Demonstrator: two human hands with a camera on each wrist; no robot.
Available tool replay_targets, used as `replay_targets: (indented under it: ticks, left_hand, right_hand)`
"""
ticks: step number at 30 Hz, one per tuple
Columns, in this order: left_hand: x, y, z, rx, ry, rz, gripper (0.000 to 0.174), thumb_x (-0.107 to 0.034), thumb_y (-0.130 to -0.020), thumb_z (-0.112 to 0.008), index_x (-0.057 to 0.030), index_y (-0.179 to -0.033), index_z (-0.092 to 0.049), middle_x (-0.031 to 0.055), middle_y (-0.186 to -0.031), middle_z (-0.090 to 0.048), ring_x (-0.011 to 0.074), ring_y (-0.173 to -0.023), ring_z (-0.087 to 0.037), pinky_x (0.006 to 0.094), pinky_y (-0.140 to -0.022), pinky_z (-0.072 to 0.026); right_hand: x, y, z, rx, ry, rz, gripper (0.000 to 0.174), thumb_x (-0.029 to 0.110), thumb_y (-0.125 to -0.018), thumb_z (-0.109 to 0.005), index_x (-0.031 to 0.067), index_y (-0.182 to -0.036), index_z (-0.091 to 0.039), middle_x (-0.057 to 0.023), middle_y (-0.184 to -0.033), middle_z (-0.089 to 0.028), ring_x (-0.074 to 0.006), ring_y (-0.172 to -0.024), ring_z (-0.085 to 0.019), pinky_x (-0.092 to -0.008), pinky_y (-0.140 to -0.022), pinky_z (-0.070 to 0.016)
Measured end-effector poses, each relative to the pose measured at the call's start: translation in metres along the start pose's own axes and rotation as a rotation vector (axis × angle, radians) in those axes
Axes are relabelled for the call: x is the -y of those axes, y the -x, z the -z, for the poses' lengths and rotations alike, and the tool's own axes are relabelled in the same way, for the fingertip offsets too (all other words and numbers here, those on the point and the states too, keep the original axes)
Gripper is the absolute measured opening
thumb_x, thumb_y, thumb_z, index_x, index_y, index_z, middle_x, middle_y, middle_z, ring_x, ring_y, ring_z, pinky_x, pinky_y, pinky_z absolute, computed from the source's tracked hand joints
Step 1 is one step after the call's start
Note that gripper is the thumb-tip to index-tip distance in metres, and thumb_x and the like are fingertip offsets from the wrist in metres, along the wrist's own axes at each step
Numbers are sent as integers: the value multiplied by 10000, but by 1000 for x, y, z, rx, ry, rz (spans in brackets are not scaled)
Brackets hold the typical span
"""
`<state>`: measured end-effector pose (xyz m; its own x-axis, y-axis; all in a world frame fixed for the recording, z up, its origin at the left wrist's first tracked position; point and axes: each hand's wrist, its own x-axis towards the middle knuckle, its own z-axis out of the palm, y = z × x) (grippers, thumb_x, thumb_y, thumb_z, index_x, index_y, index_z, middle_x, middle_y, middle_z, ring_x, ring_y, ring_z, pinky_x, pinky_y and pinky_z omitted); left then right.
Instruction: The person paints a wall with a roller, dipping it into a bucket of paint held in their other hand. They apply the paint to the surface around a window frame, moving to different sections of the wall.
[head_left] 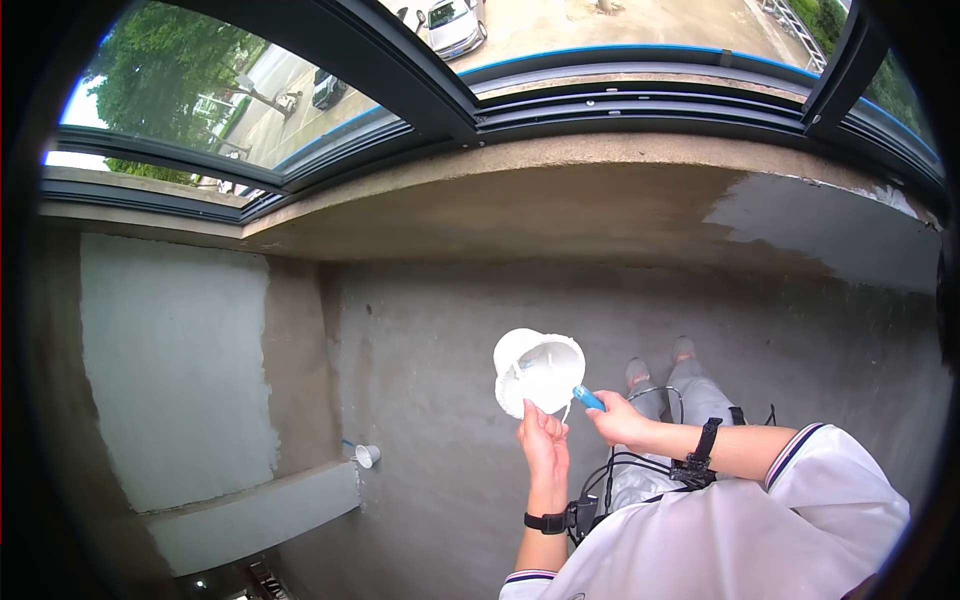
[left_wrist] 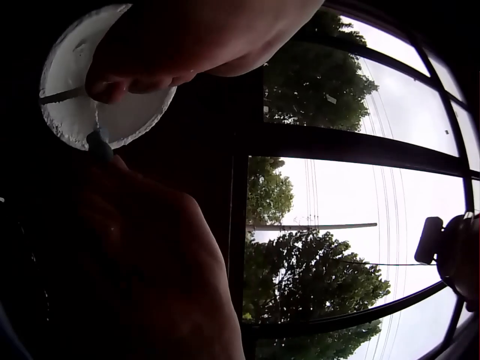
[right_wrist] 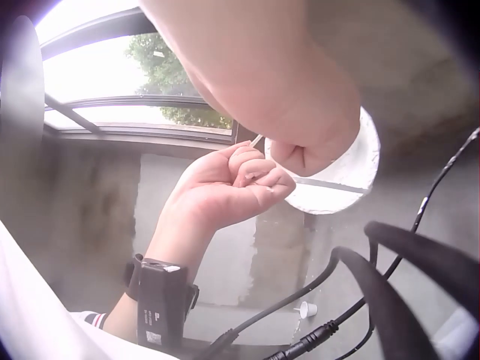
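A white bucket [head_left: 552, 372] is tilted with its mouth toward me, wet white material coating its inside and rim. My left hand [head_left: 545, 445] grips it at the near rim, fingers curled, as the right wrist view also shows. From the right, my right hand [head_left: 622, 420] grips a tool by its blue handle [head_left: 588, 398], which points at the bucket's mouth. In the left wrist view the blue handle [left_wrist: 99, 144] overlaps the bucket's rim [left_wrist: 142, 129]. The tool's head is hidden, so I cannot tell its kind.
A small white cup-like container [head_left: 368, 456] sits at the lower left beside a low ledge [head_left: 255, 520]. Pale coating covers part of the left wall [head_left: 175, 370] and the wall under the window [head_left: 790, 215]. Black cables [head_left: 640, 460] hang by my body.
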<state>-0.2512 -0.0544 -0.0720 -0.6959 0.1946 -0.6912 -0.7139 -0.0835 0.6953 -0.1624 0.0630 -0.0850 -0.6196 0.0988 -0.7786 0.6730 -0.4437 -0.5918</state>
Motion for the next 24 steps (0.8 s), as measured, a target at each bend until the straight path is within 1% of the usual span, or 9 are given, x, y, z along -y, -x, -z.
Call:
replay_targets:
  ticks: [3,5,8,16,18,19,21,22,24]
  left_hand:
    - [-7,-3,6,35,139,128,486,-396,-1053,-368,-171,-624,-333,-58,-509,-163,122,-464,-137,319,-530,-269]
    - [-13,-5,11,66,262,228,498,-388,-1061,-332,-169,-613,-344,-58,-499,-147,124,-466,-115,326,-557,-268]
    - [-21,4,2,58,377,281,496,-367,-1063,-324,-159,-614,-340,-59,-502,-143,120,-471,-110,314,-594,-260]
    - [-27,8,-12,95,658,196,483,-346,-1063,-318,-158,-618,-321,-54,-508,-134,114,-482,-110,318,-617,-257]
    - [-26,9,-19,106,618,140,480,-328,-1060,-317,-159,-611,-315,-58,-506,-130,109,-478,-114,308,-607,-247]
    - [-27,7,-24,55,514,16,477,-331,-1056,-335,-164,-610,-298,-59,-507,-128,108,-478,-119,310,-593,-252]
    - [-29,0,-35,8,412,-109,477,-334,-1051,-353,-170,-609,-281,-60,-508,-125,106,-477,-124,311,-578,-258]
    - [-26,-9,-39,-53,288,-227,480,-343,-1046,-379,-175,-611,-262,-61,-513,-128,104,-481,-129,309,-566,-264]
    - [-20,-25,-46,-113,169,-339,487,-351,-1041,-405,-180,-614,-243,-62,-519,-131,102,-485,-134,306,-555,-270]
  right_hand:
    - [-30,-18,18,12,-188,-16,342,137,-954,-515,-6,-1263,-482,-8,-738,-503,-85,-512,-441,-283,-421,-325]
    - [-48,-34,35,323,-476,-48,365,115,-972,-513,4,-1317,-463,40,-708,-424,-44,-490,-330,-240,-412,-257]
    - [-48,-44,50,414,-594,-94,321,96,-991,-494,12,-1300,-472,55,-694,-367,-33,-485,-252,-221,-413,-206]
    - [-39,-40,39,537,-849,-90,288,125,-992,-492,26,-1263,-501,35,-696,-407,-57,-465,-286,-232,-402,-253]
    - [-29,-34,42,282,-298,110,253,175,-977,-515,20,-1176,-530,-17,-720,-481,-108,-463,-398,-285,-417,-341]
    - [-20,-31,48,281,-299,111,253,175,-977,-515,20,-1176,-530,-17,-720,-481,-108,-463,-398,-285,-417,-341]
    - [-1,-28,62,214,22,169,322,214,-949,-514,-19,-1172,-536,-138,-767,-602,-251,-556,-602,-393,-502,-470]
    - [3,-30,64,214,30,171,322,214,-949,-514,-19,-1172,-536,-138,-767,-602,-251,-556,-602,-393,-502,-470]
    - [9,-31,67,78,364,360,353,177,-905,-484,-96,-1121,-536,-264,-849,-661,-383,-746,-691,-467,-619,-534]
